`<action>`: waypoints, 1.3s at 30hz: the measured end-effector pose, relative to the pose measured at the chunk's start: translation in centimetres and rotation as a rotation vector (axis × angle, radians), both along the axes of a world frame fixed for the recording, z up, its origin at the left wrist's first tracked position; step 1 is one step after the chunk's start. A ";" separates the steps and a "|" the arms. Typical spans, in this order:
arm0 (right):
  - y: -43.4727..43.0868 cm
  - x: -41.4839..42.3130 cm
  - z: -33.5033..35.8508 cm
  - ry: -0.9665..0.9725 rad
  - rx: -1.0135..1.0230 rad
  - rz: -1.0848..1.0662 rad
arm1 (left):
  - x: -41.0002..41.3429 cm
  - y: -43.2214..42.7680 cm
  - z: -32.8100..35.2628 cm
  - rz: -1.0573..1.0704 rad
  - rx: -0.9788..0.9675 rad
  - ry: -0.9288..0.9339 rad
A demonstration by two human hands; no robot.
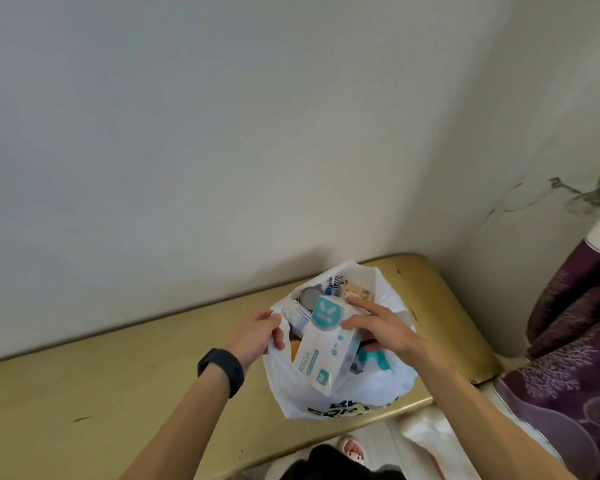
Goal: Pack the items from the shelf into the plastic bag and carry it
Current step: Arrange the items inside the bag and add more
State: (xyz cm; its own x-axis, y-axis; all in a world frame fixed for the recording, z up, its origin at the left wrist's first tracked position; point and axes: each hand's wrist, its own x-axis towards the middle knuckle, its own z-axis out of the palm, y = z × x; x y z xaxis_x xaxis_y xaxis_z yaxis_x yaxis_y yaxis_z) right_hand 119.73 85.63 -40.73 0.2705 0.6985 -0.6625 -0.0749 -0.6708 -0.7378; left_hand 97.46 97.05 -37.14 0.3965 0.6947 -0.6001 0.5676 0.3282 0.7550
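wipes pack [321,355]: "60" in teal badge | plastic bag [291,393]: dark print, partly hidden, unreadable

The mouth of the white plastic bag [312,396] is crowded. A white-and-teal soft pack of wipes [323,355] lies slanted across it, and a grey round lid [309,296] and a white tube [297,315] fill the far-left part. Our left hand [253,336] pinches the bag's left rim and our right hand [378,327] grips the pack from the right, so both sides of the opening are taken. Left of the bag a broad stretch of tan wooden worktop [101,393] gives room for a reach. The pale wall [222,168] closes the far edge just behind the bag, and purple patterned cloth [568,358] hems in the right.
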 end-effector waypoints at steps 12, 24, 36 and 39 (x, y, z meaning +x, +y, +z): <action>-2.8 0.6 -2.6 -0.561 0.050 -0.190 | 0.0 -0.5 0.1 0.127 -0.109 -0.121; -8.0 4.3 -4.6 -0.941 -0.280 -0.066 | 0.2 -3.7 -0.2 0.439 -0.442 -0.309; -3.6 2.0 2.1 -0.259 0.131 -0.354 | 2.6 -2.7 -0.1 0.584 -0.487 -0.505; -2.5 2.2 5.7 -0.083 0.219 -0.388 | 2.2 -0.9 2.4 0.614 -0.501 -0.495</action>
State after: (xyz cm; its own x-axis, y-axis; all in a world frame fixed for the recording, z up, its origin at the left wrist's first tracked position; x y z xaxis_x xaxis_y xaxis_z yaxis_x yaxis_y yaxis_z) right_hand 121.98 83.14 -35.05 0.5858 0.6564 -0.4753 -0.2244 -0.4321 -0.8735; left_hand 99.70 96.12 -34.72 0.3364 0.5730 -0.7473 -0.1621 0.8170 0.5534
